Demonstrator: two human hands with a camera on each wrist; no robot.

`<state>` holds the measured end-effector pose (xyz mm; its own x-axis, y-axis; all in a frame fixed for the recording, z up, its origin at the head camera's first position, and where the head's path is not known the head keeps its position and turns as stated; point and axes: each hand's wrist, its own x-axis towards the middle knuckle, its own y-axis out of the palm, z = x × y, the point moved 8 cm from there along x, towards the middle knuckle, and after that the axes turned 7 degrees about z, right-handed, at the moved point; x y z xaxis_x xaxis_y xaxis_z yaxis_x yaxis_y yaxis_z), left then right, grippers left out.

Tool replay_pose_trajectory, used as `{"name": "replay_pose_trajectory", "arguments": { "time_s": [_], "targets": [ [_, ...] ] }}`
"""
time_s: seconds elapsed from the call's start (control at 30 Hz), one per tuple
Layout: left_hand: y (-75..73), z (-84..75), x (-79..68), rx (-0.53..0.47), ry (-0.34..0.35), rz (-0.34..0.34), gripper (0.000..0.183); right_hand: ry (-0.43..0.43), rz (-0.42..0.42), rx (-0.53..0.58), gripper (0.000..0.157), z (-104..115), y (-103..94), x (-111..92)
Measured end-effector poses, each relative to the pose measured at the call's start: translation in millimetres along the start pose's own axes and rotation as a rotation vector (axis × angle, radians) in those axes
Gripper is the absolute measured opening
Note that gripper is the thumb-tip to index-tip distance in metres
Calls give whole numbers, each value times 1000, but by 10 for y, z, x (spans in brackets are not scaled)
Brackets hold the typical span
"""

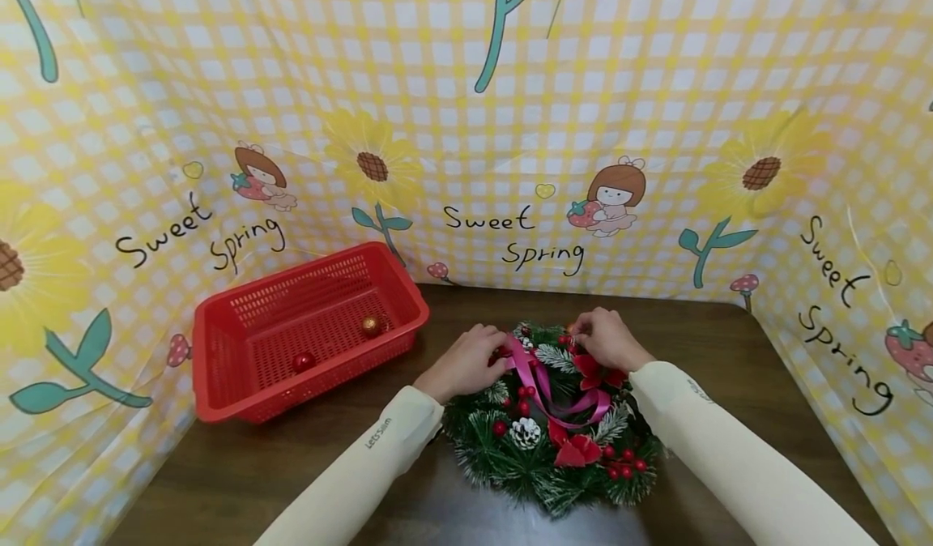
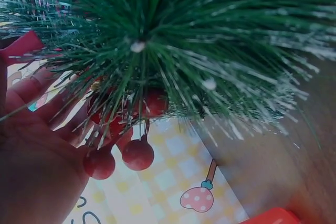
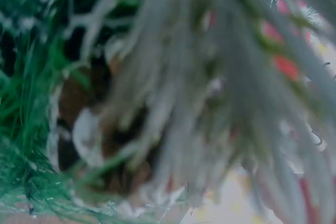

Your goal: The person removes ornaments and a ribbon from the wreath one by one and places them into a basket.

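A round green wreath (image 1: 503, 469) lies on the table, trimmed with red berries (image 1: 622, 465), red flowers (image 1: 578, 451) and a frosted pine cone (image 1: 525, 433). A shiny pink ribbon (image 1: 594, 408) loops across its middle. At the wreath's far left, my left hand (image 1: 470, 360) pinches the ribbon between thumb and fingers. Its fingers also show behind the needles and berries (image 2: 138, 154) in the left wrist view. My right hand (image 1: 608, 339) bends over the far right rim, fingertips pinching a small orange-gold ornament mostly hidden by them. Blurred frosted sprigs (image 3: 210, 87) cover most of the right wrist view.
To the left stands a red plastic basket (image 1: 309, 275) with a gold bauble (image 1: 370, 325) and a red bauble (image 1: 303, 361) inside. A yellow checked cloth (image 1: 466, 165) walls the brown table (image 1: 700, 327) at the back and sides.
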<state>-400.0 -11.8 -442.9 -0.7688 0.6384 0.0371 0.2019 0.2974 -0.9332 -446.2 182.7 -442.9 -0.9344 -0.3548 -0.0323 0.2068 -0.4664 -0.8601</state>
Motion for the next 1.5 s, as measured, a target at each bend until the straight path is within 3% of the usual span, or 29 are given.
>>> {"name": "replay_pose_trajectory", "arguments": {
  "time_s": [0.27,0.57,0.67,0.83,1.03,1.23,1.5],
  "targets": [
    [-69,-98,87,2,34,-80,15,-78,-108,6,7,95,-130,-31],
    [-113,-225,338,1,36,-116,18,-145,-192,21,5,210,-207,-53],
    [-94,-213,453,-37,-5,-91,20,-130,-187,30,6,207,-212,-55],
    [9,-237,655,-54,-65,12,27,-106,-149,65,7,197,-210,-66],
    [82,-397,860,-63,-27,79,26,-145,-128,85,8,212,-212,-87],
    [104,-436,971,-115,-41,40,19,-149,-131,90,8,204,-217,-101],
    [75,-404,993,-150,-82,-48,17,-125,-118,96,7,171,-224,-114]
  ]
}}
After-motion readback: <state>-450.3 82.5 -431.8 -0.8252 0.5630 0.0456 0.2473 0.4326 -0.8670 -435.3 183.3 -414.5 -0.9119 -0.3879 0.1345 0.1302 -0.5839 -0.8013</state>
